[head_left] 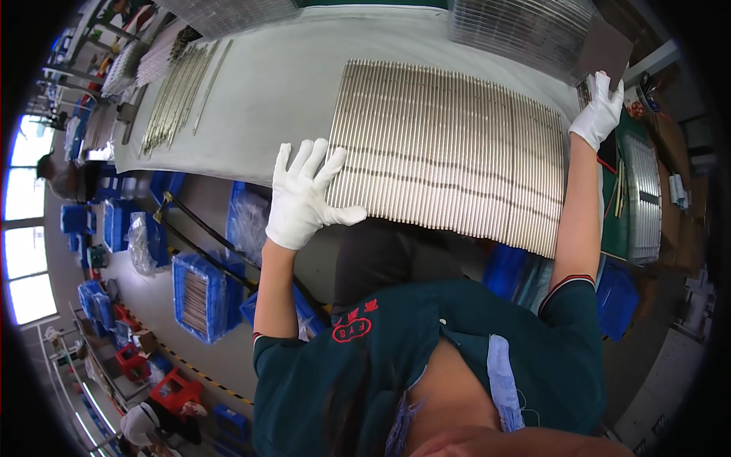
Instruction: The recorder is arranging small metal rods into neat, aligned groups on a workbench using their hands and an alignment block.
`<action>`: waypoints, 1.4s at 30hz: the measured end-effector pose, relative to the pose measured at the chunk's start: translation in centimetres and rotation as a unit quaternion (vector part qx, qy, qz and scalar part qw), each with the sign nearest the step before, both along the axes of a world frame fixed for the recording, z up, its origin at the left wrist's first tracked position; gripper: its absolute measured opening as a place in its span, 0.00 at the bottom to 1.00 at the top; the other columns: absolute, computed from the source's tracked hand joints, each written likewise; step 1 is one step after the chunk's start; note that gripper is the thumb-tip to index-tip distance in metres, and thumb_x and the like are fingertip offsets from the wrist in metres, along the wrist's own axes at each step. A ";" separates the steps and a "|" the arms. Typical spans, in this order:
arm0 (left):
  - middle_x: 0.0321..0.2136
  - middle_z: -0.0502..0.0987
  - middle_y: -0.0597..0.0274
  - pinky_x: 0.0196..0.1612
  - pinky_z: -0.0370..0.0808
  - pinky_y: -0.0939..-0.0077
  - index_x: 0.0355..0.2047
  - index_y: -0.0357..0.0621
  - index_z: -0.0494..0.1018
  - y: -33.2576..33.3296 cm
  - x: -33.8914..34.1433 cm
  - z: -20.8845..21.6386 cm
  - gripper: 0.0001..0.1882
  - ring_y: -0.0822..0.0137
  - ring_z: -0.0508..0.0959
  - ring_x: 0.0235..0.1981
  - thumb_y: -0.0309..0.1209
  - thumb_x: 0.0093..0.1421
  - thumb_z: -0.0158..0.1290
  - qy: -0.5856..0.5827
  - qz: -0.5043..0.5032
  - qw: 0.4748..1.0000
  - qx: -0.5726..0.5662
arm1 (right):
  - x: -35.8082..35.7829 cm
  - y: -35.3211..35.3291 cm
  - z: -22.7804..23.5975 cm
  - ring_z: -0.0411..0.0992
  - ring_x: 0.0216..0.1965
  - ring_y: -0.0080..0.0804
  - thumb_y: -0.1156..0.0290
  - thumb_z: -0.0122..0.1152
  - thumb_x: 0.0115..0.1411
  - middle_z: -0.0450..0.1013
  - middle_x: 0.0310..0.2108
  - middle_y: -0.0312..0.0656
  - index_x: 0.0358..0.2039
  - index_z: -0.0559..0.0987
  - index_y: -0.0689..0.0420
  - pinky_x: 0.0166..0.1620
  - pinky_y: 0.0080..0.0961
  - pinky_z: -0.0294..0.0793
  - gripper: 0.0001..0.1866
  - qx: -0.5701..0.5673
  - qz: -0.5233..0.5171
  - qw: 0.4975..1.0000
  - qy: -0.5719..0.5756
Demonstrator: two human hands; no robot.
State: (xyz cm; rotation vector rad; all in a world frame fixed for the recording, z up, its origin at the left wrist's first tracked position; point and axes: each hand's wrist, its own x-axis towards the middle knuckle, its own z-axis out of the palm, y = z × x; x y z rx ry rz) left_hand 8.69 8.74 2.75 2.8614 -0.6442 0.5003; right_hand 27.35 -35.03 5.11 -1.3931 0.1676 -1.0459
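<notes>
Many slim, shiny metal rods [449,152] lie side by side in a broad flat sheet on the pale tabletop. My left hand [303,194], in a white glove, rests at the left edge of this sheet with its fingers spread, the thumb by the near rod ends. Beyond the right edge of the rods, my right hand [598,114], also gloved, reaches up with stretched, parted fingers. Its fingertips meet the lower edge of a brown board [605,49]; no grip on it is visible.
Loose rods [179,99] lie on the left of the pale table [266,84]. Clear plastic trays [525,34] are stacked at the far right. A blue crate [199,297] with rods stands on the floor at left. A person [148,423] is at lower left.
</notes>
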 end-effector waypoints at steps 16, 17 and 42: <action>0.54 0.72 0.45 0.64 0.62 0.42 0.57 0.43 0.74 -3.0 -0.4 0.3 0.49 0.47 0.71 0.55 0.70 0.46 0.59 -0.009 -0.019 0.999 0.038 | 0.7 -0.9 -1.1 0.80 0.50 0.37 0.67 0.67 0.66 0.76 0.52 0.47 0.63 0.70 0.67 0.56 0.28 0.78 0.30 -0.005 0.020 1.000 -0.010; 0.54 0.72 0.46 0.65 0.62 0.44 0.57 0.43 0.74 -3.6 -0.4 0.3 0.49 0.47 0.71 0.55 0.70 0.46 0.59 0.018 -0.035 0.999 0.016 | 1.0 -0.8 -1.3 0.80 0.50 0.38 0.67 0.67 0.66 0.76 0.52 0.47 0.64 0.69 0.68 0.56 0.28 0.78 0.31 0.000 0.024 1.000 -0.016; 0.54 0.71 0.50 0.61 0.69 0.50 0.58 0.38 0.69 -13.0 0.1 0.0 0.44 0.46 0.71 0.56 0.60 0.51 0.62 0.050 -0.228 0.970 -0.066 | 2.3 -3.8 -3.2 0.78 0.49 0.28 0.69 0.69 0.65 0.78 0.51 0.43 0.66 0.68 0.65 0.55 0.23 0.77 0.32 0.016 0.044 0.996 -0.069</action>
